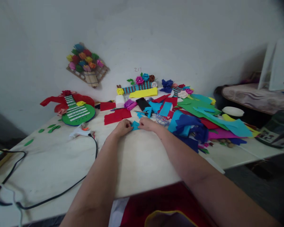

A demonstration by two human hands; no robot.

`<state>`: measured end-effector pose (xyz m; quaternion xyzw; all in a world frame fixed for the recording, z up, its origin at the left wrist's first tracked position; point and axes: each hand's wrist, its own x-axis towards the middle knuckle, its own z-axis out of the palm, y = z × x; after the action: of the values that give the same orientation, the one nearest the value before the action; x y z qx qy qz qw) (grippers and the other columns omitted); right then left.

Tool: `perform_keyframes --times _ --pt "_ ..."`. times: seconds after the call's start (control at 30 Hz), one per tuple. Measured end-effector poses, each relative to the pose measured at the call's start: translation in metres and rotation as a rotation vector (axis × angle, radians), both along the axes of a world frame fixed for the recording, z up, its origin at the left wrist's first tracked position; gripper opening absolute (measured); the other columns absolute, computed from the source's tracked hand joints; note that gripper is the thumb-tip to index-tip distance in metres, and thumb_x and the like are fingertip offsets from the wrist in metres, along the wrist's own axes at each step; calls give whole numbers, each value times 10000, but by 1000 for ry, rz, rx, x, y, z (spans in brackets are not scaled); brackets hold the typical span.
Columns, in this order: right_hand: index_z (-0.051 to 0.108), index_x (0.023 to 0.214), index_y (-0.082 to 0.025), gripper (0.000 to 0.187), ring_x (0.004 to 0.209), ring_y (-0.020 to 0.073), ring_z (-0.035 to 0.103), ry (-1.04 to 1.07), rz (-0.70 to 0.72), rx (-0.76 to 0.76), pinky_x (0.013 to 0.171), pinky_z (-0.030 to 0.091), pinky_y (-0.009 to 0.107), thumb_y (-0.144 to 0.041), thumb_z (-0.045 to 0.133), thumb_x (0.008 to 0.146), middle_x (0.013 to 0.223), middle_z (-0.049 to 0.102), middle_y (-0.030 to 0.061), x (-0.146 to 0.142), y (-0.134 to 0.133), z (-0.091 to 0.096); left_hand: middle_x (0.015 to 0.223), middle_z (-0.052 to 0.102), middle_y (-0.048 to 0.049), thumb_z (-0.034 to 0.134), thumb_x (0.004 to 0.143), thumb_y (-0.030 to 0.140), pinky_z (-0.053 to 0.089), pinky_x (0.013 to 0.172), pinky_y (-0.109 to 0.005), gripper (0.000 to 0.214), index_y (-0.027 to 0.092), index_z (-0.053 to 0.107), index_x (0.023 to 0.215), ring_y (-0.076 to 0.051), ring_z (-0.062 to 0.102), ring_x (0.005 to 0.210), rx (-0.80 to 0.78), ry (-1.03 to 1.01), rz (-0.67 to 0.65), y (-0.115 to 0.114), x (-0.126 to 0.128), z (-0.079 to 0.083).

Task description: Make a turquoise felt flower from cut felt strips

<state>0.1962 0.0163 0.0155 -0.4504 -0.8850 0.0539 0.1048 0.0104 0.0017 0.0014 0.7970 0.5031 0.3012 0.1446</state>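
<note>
A small light-blue paper piece (135, 125) is stretched between my two hands, just above or on the table. My left hand (122, 128) pinches its left side with curled fingers. On the other side, my right hand (147, 124) grips the right edge between thumb and fingers. Red paper sheets (117, 116) lie just beyond my left hand. Scissors (144, 113) rest behind the hands among light-blue scraps (153, 106), close to a dark phone (142, 104).
A white glue gun (80, 131) with a black cord (59, 196) lies at left. Behind it stands a green and red guitar-shaped craft (78, 114). Colored paper sheets (196, 108) pile up at right, near a large dark jar (278, 129). Paper flowers (84, 58) hang on the wall.
</note>
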Motion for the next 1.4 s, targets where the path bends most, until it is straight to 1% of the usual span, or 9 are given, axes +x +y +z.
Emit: perform_keyframes --times 0.2,0.43,0.6,0.67,0.77,0.87,1.03,1.23,1.4 --pt "644 767 -114 229 754 139 529 -48 -8 9 593 327 219 -322 554 800 878 631 87 -2 1 1 844 623 -74 576 612 270 458 683 -287 196 176 476 472 -176 573 764 21 -7 9 0 1 -1" --pt "627 795 -114 214 762 139 522 -41 -18 7 604 320 225 -313 547 805 912 604 88 -4 3 -2 823 599 -74 587 599 219 448 689 -288 205 180 435 467 -183 561 794 12 -6 18 0 2 -2" --pt "586 867 -121 182 736 120 503 55 -29 -16 600 316 213 -284 568 789 857 583 58 -3 4 -7 798 561 -28 595 584 168 437 620 -276 123 171 481 632 -119 498 632 16 -92 25 -1 2 -4" --pt "577 878 -131 161 755 118 505 77 -10 -20 621 328 212 -265 565 789 886 569 54 -2 3 -7 744 532 -4 578 594 141 431 601 -267 154 167 506 727 -107 474 593 0 -114 1 -1 2 -6" --pt "571 900 -156 157 828 146 519 48 -11 -34 666 355 230 -275 544 801 945 556 63 0 1 -6 727 505 7 545 605 103 436 619 -265 203 166 530 797 -107 478 605 6 -128 -55 0 0 -9" --pt "570 907 -174 202 914 197 518 3 -69 -34 721 381 271 -341 543 796 1003 543 89 1 -2 -2 811 522 -15 532 608 102 445 651 -269 187 169 547 782 -108 493 647 27 -148 -102 1 -2 -11" --pt "566 920 -160 257 1009 253 486 -19 -123 5 828 390 340 -378 546 785 1075 523 127 1 -4 0 821 548 -27 553 596 132 436 631 -263 131 164 527 720 -106 486 634 24 -179 -82 1 -4 -12" --pt "573 932 -154 219 1079 252 451 38 -27 63 898 369 382 -315 565 783 1149 497 125 3 -1 -5 873 593 -46 558 595 161 437 658 -268 90 166 482 643 -109 502 665 14 -201 -76 1 -6 -12" --pt "584 1040 -218 285 1248 232 321 112 138 124 978 315 389 -165 585 760 1382 319 67 4 3 -9 902 600 -61 556 596 188 444 700 -288 79 161 500 644 -128 534 716 -5 -216 -84 3 -7 -14"
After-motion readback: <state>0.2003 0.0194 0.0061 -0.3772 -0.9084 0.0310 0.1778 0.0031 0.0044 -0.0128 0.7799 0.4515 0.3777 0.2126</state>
